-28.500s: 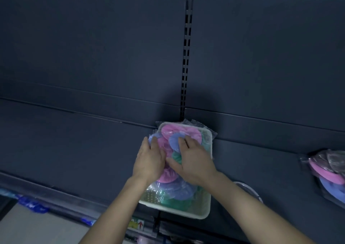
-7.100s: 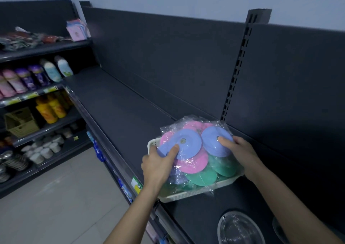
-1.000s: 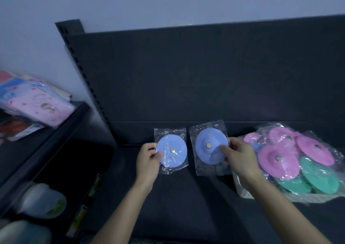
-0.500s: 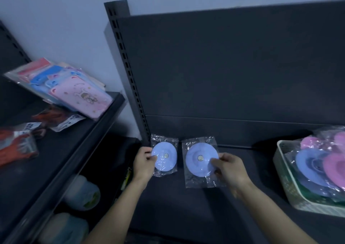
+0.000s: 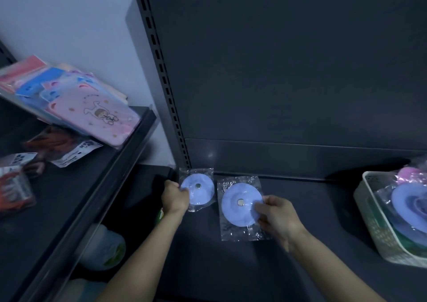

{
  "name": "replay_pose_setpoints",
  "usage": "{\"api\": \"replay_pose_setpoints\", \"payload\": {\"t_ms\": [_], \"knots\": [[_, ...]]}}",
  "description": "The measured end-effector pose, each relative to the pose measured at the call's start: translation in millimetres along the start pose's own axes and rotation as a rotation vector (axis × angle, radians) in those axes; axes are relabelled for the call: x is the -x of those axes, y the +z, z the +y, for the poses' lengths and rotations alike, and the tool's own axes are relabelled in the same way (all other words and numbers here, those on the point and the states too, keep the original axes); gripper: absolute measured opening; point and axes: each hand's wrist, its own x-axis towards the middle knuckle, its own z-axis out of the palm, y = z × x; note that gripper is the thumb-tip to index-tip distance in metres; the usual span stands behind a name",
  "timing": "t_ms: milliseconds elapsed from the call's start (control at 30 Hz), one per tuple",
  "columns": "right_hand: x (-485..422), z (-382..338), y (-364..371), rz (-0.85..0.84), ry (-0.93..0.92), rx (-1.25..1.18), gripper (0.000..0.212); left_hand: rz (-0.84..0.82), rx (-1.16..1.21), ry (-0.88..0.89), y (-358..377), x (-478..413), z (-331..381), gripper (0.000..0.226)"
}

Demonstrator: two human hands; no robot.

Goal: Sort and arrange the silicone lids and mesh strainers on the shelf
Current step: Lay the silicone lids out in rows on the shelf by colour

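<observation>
Print on the pink packet (image 5: 99, 114) and paper tags (image 5: 77, 154) is too blurred to read.

The left hand (image 5: 175, 197) pinches a small blue lid (image 5: 197, 189) in a clear bag, near the back corner of the dark shelf (image 5: 312, 209). The right hand (image 5: 278, 218) pinches a bigger blue lid (image 5: 240, 203) just beside it. A white basket (image 5: 369, 221) with more lids sits at the right.
</observation>
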Motion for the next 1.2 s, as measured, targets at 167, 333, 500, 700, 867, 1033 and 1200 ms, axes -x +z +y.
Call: {"api": "replay_pose_setpoints", "payload": {"t_ms": [167, 333, 500, 700, 867, 1033, 1200], "knots": [[-5, 3, 3, 0.007, -0.001, 0.032, 0.008, -0.116, -0.662, 0.228, -11, 4, 8, 0.042], [-7, 0, -1, 0.015, -0.008, 0.055, 0.016, -0.477, -0.558, 0.709, -8, -2, -6, 0.055], [-13, -3, -11, 0.010, -0.029, 0.086, 0.007, -0.426, -0.614, 0.749, -7, 1, -13, 0.042], [-19, -7, -15, 0.042, -0.036, 0.051, 0.009, -0.238, -0.814, 0.542, 6, 24, 0, 0.051], [-16, -13, -10, -0.007, -0.062, 0.087, 0.009, -0.169, -0.743, 0.463, 21, 16, 8, 0.055], [-22, -12, -5, -0.043, -0.083, 0.115, 0.013, -0.186, -0.610, 0.491, 18, 8, -1, 0.056], [-22, -18, 8, -0.172, -0.127, 0.248, 0.012, -0.235, -0.381, 0.558, 7, 2, -15, 0.042]]}}
